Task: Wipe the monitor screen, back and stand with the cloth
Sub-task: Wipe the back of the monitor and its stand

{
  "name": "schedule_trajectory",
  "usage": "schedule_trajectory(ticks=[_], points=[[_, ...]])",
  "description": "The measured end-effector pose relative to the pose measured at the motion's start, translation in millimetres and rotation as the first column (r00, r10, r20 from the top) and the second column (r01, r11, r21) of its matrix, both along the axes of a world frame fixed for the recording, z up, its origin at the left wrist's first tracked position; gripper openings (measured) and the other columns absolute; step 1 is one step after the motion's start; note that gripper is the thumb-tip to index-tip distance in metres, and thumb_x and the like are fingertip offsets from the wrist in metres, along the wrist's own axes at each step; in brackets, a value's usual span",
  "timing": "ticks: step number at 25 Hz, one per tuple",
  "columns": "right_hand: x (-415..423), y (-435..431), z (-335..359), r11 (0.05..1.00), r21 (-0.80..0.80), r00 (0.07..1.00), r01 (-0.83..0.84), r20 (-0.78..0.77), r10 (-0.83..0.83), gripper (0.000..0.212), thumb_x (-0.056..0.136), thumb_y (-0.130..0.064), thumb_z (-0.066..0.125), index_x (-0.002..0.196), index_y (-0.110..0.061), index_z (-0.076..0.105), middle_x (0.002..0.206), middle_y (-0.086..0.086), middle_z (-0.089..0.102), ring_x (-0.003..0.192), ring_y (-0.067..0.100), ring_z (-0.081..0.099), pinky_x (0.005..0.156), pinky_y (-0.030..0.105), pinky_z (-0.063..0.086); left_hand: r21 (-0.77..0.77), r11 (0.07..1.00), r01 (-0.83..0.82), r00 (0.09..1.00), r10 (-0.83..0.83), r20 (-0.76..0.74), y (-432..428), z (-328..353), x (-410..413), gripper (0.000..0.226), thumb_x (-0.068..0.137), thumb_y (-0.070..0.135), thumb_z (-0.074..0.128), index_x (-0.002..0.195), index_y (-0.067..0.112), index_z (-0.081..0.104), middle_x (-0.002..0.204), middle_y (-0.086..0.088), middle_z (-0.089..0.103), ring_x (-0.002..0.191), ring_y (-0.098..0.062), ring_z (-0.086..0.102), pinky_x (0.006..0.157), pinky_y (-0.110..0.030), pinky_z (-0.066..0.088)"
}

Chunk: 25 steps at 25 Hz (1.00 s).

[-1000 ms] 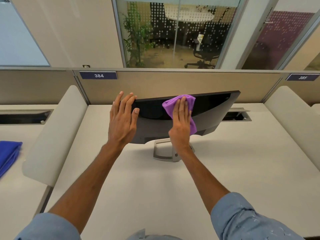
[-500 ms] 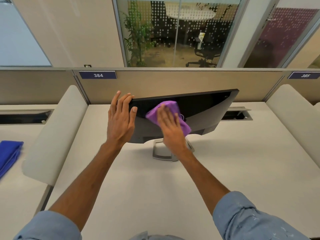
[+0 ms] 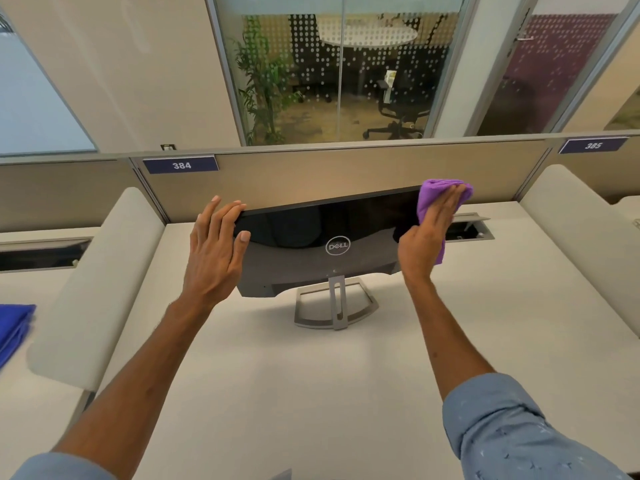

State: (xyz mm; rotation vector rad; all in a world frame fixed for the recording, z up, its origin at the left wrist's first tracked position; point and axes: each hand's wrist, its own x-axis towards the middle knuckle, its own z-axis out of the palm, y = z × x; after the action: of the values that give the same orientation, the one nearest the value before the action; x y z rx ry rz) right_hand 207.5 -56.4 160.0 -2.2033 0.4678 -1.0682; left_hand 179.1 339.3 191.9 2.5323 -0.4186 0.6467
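Note:
A dark monitor [image 3: 311,251] stands on the white desk [image 3: 277,393] with its back, bearing a round logo, turned toward me. Its silver stand [image 3: 335,308] rests on the desk below it. My left hand [image 3: 214,251] lies with straight fingers on the monitor's upper left corner, thumb against the back panel. My right hand [image 3: 427,233] presses a purple cloth [image 3: 436,197] flat against the monitor's upper right corner; the cloth pokes out above the fingertips and below the palm's edge.
A beige partition [image 3: 346,171] with a label reading 384 runs close behind the monitor. White padded dividers flank the desk, one on the left [image 3: 97,289] and one on the right [image 3: 581,244]. A blue cloth [image 3: 14,327] lies on the neighbouring desk at left. A cable hatch [image 3: 467,230] sits at right.
My right hand has slid the purple cloth from the middle-left of the monitor's back to its upper right corner. My left hand has stayed on the left corner.

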Motion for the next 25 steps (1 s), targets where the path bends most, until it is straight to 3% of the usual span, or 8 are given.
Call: schedule_trajectory(ticks=[2,4,7,9,12,17,21,25], points=[[2,-2,1,0.994,0.107,0.999,-0.015,0.039,0.010,0.117,0.090,0.016,0.058,0.163,-0.035,-0.017,0.177,0.001,-0.002,0.162,0.030,0.013,0.122,0.051,0.038,-0.019,1.000,-0.018,1.000,0.018,-0.001,-3,1,-2,0.057,0.117,0.053,0.026,0.163,0.022,0.039,0.174,0.002,0.034,0.170,-0.017,0.007,0.133,-0.058,0.024],[-3,14,-3,0.996,0.084,0.999,-0.037,0.020,0.036,0.114,0.089,0.017,0.058,0.166,-0.028,-0.014,0.177,-0.001,-0.006,0.163,0.029,0.009,0.121,0.051,0.039,-0.032,0.999,-0.023,1.000,0.023,0.002,-6,1,-4,0.058,0.117,0.053,0.026,0.163,0.021,0.039,0.174,0.002,0.034,0.170,-0.017,0.007,0.134,-0.055,0.024],[-20,63,-21,0.977,-0.136,0.984,-0.164,-0.097,0.152,0.101,0.091,0.015,0.055,0.168,-0.012,-0.005,0.177,0.003,-0.008,0.163,0.026,-0.002,0.129,0.049,0.026,-0.026,0.999,-0.022,1.000,0.022,0.003,-6,2,-4,0.057,0.117,0.052,0.027,0.163,0.021,0.039,0.174,0.002,0.033,0.170,-0.016,0.006,0.133,-0.054,0.025],[-33,89,-42,0.862,-0.306,0.912,-0.405,-0.201,0.357,0.099,0.092,0.011,0.055,0.168,-0.015,-0.002,0.177,0.001,-0.007,0.163,0.022,-0.006,0.131,0.045,0.010,-0.024,0.999,-0.023,1.000,0.023,-0.003,-5,2,-3,0.057,0.117,0.052,0.028,0.162,0.021,0.039,0.174,0.002,0.033,0.170,-0.016,0.006,0.134,-0.053,0.025],[-39,88,-59,0.742,-0.417,0.851,-0.524,-0.241,0.466,0.100,0.093,0.005,0.064,0.168,-0.019,0.003,0.177,-0.003,0.000,0.163,0.020,-0.002,0.130,0.042,0.012,-0.016,1.000,-0.017,1.000,0.017,-0.001,-6,3,-4,0.057,0.117,0.053,0.027,0.162,0.020,0.039,0.174,0.001,0.033,0.170,-0.017,0.006,0.134,-0.052,0.024],[-25,44,-34,0.970,-0.022,0.963,-0.244,-0.122,0.240,0.109,0.088,0.020,0.056,0.168,-0.019,-0.007,0.175,-0.007,-0.014,0.163,0.024,-0.003,0.127,0.055,0.028,-0.019,1.000,-0.017,1.000,0.017,-0.001,-7,4,-4,0.057,0.117,0.052,0.027,0.162,0.020,0.039,0.174,0.001,0.033,0.170,-0.017,0.006,0.134,-0.052,0.025],[-2,-6,-36,0.867,0.453,0.973,-0.205,0.000,0.230,0.104,0.099,0.008,0.051,0.164,-0.042,-0.012,0.175,-0.006,0.010,0.155,0.030,0.034,0.117,0.057,0.044,-0.020,1.000,-0.016,1.000,0.016,0.003,-8,3,-6,0.054,0.117,0.049,0.031,0.162,0.021,0.038,0.174,0.002,0.031,0.170,-0.017,0.005,0.133,-0.050,0.026],[-11,23,-44,0.855,0.492,0.981,-0.164,-0.013,0.195,0.103,0.098,0.006,0.052,0.164,-0.043,-0.010,0.173,-0.002,0.017,0.150,0.028,0.040,0.118,0.052,0.045,-0.037,0.999,-0.022,1.000,0.022,0.012,-12,3,-7,0.051,0.117,0.047,0.033,0.160,0.020,0.039,0.173,0.002,0.033,0.170,-0.017,0.005,0.133,-0.048,0.026]])
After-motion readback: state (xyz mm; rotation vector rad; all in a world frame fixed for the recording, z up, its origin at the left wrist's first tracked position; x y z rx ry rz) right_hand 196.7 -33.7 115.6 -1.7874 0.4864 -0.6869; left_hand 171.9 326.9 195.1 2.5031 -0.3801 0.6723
